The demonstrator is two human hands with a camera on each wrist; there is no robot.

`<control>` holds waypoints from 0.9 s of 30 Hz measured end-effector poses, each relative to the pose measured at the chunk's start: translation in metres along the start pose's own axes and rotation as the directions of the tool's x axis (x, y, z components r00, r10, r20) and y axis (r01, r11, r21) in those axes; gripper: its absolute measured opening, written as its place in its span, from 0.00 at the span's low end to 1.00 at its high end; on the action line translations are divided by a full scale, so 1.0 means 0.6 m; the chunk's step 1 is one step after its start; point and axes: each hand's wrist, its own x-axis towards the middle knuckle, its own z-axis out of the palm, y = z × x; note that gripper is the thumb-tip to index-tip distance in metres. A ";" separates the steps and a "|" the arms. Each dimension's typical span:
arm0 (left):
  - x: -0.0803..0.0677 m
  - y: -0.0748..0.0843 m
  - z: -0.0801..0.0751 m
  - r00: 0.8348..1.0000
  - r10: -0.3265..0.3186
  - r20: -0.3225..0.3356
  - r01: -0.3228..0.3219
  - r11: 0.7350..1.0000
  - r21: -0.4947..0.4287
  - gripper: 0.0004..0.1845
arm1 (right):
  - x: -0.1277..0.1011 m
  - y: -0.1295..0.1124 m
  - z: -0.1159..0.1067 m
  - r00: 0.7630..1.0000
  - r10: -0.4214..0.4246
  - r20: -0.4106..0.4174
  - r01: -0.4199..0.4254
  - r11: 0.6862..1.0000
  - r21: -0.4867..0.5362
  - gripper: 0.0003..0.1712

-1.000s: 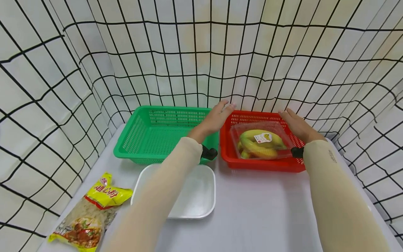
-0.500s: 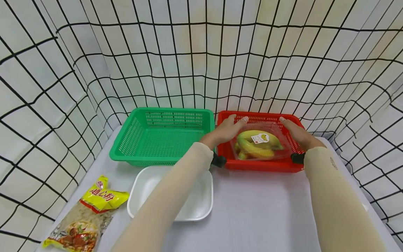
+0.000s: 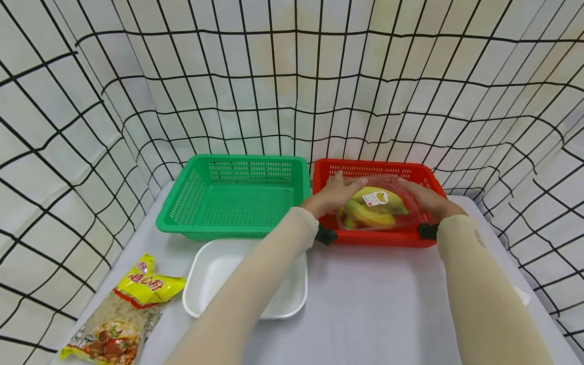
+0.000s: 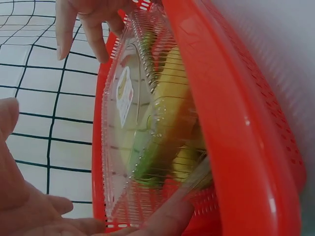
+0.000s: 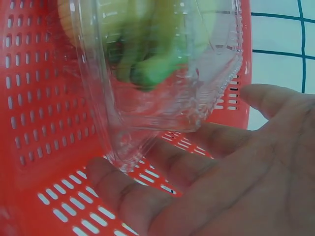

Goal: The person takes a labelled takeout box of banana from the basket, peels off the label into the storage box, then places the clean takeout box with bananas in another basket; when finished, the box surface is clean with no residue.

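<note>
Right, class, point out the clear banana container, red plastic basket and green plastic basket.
Clear banana container [image 3: 382, 209], head view: middle of lid.
Red plastic basket [image 3: 378, 239], head view: front wall.
Green plastic basket [image 3: 244, 208], head view: floor.

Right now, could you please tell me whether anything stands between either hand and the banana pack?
Nothing visible does: the left hand and right hand are at opposite ends of the banana pack, with no other object between, and both reach into the red basket.

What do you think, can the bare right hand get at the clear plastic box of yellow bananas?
Probably yes: the right hand has fingers inside the red plastic basket, at one end of the box, and the open top leaves the way free.
</note>
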 end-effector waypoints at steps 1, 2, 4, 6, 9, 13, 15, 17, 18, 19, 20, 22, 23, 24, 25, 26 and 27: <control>0.002 0.000 0.001 1.000 -0.008 -0.005 0.008 1.000 0.000 0.54 | 0.002 0.001 0.001 1.000 0.002 0.002 -0.002 1.000 -0.011 0.62; 0.003 0.000 0.002 1.000 -0.016 -0.011 0.016 1.000 0.002 0.54 | 0.004 0.002 0.001 1.000 -0.006 0.010 0.006 1.000 -0.013 0.62; 0.006 -0.002 0.004 0.999 -0.030 -0.022 0.030 0.999 0.018 0.55 | 0.006 0.002 0.002 1.000 0.008 0.010 -0.007 1.000 -0.024 0.62; 0.009 -0.004 0.006 0.998 -0.048 -0.030 0.049 0.998 0.036 0.56 | 0.007 0.002 0.002 1.000 0.019 0.012 -0.018 0.999 -0.044 0.63; 0.011 -0.007 0.009 0.997 -0.066 -0.028 0.067 0.996 0.056 0.57 | 0.007 0.001 0.000 0.999 0.037 0.002 -0.036 0.993 -0.112 0.63; 0.014 -0.010 0.018 0.994 -0.100 -0.041 0.102 0.993 0.059 0.58 | 0.011 0.003 -0.004 0.999 0.032 -0.002 -0.032 0.974 -0.225 0.59; 0.016 -0.012 0.023 0.993 -0.102 -0.052 0.105 0.993 0.062 0.58 | 0.013 0.003 -0.005 0.999 0.041 -0.003 -0.041 0.969 -0.242 0.58; 0.018 -0.014 0.028 0.993 -0.098 -0.066 0.102 0.993 0.059 0.58 | 0.013 0.003 -0.005 0.999 0.050 -0.003 -0.049 0.971 -0.233 0.58; 0.019 -0.015 0.030 0.993 -0.092 -0.069 0.096 0.993 0.062 0.58 | 0.013 0.004 -0.005 0.999 0.052 -0.003 -0.052 0.973 -0.226 0.58; 0.021 -0.016 0.033 0.994 -0.084 -0.070 0.089 0.994 0.067 0.58 | 0.014 0.005 -0.006 0.999 0.051 -0.002 -0.050 0.974 -0.223 0.57; 0.022 -0.017 0.035 0.994 -0.081 -0.069 0.085 0.994 0.072 0.59 | 0.013 0.006 -0.006 0.999 0.052 -0.005 -0.052 0.974 -0.221 0.57; 0.024 -0.019 0.039 0.995 -0.076 -0.071 0.081 0.994 0.079 0.60 | 0.013 0.007 -0.004 0.998 0.055 -0.006 -0.055 0.979 -0.195 0.58; 0.025 -0.019 0.040 0.995 -0.077 -0.071 0.083 0.993 0.087 0.61 | 0.013 0.008 -0.004 0.999 0.054 -0.007 -0.054 0.980 -0.191 0.58; 0.026 -0.020 0.042 0.995 -0.072 -0.069 0.078 0.993 0.091 0.62 | 0.013 0.009 -0.004 0.999 0.050 -0.008 -0.051 0.980 -0.191 0.58; 0.026 -0.020 0.043 0.995 -0.070 -0.068 0.076 0.993 0.095 0.63 | 0.012 0.009 -0.003 0.999 0.046 -0.011 -0.047 0.979 -0.197 0.58; 0.026 -0.021 0.044 0.995 -0.068 -0.068 0.075 0.993 0.096 0.63 | 0.011 0.009 -0.003 0.999 0.043 -0.014 -0.045 0.978 -0.202 0.59; 0.026 -0.021 0.044 0.995 -0.068 -0.069 0.074 0.993 0.095 0.63 | 0.011 0.009 -0.002 0.999 0.039 -0.017 -0.042 0.977 -0.209 0.58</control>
